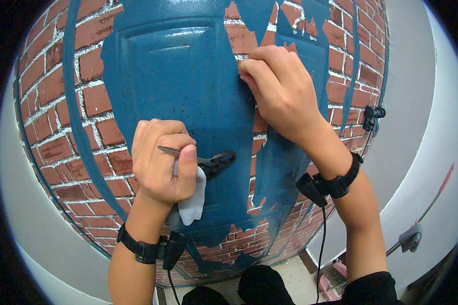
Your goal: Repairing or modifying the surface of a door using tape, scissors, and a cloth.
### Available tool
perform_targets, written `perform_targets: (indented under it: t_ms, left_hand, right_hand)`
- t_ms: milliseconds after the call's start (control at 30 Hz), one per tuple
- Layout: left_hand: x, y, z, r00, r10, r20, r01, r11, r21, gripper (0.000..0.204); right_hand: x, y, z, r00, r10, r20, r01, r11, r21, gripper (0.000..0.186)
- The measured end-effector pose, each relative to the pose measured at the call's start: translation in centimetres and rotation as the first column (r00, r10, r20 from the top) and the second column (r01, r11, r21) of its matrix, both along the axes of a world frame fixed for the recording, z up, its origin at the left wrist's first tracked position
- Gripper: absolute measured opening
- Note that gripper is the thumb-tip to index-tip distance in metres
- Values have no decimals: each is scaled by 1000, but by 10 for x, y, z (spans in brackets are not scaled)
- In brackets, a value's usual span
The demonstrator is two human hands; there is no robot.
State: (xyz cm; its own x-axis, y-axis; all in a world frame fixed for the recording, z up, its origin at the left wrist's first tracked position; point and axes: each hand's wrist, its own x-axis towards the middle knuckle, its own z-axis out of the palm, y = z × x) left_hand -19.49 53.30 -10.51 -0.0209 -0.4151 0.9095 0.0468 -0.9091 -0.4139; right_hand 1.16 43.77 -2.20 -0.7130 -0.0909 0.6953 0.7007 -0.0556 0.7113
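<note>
My left hand is closed in front of a blue panelled door. A slim dark object with a grey pointed tip shows between its fingers and thumb. A glossy black rounded part lies just right of the thumb; I cannot tell whether the two are one piece. Under the hand hangs a crumpled white scrap. Higher up, my right hand pinches at the torn edge of the brick-print wallpaper stuck on the door. Its fingertips partly hide what they grip.
Brick-print wallpaper with ragged edges surrounds the bare blue areas. Both wrists wear black straps with small devices and hanging cables. A black door handle juts out at right. Low on the right stand a pink dustpan and a long-handled tool.
</note>
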Motion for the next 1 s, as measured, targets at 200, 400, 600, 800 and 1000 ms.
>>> perform_targets:
  t_ms: [200,400,600,800,1000]
  left_hand:
    - [-2,-1,1,1000,11,8,-11,1000,8,6]
    - [1,-1,0,1000,11,0,-11,1000,0,4]
    - [-3,-2,0,1000,26,-5,-26,1000,-6,4]
    - [-2,-4,2,999,32,-12,-32,999,6,5]
    - [-5,-8,-1,997,61,-51,-63,997,-48,17]
  right_hand:
    - [-11,-1,-1,991,-6,-137,2,1000,-24,11]
    - [-5,-20,8,909,222,-352,-323,910,-260,10]
    - [-3,-21,-3,880,280,-383,-388,889,-243,10]
    - [-2,-10,-8,914,275,-298,-332,930,-158,15]
    - [-1,-1,-6,986,105,-127,-110,994,-28,14]
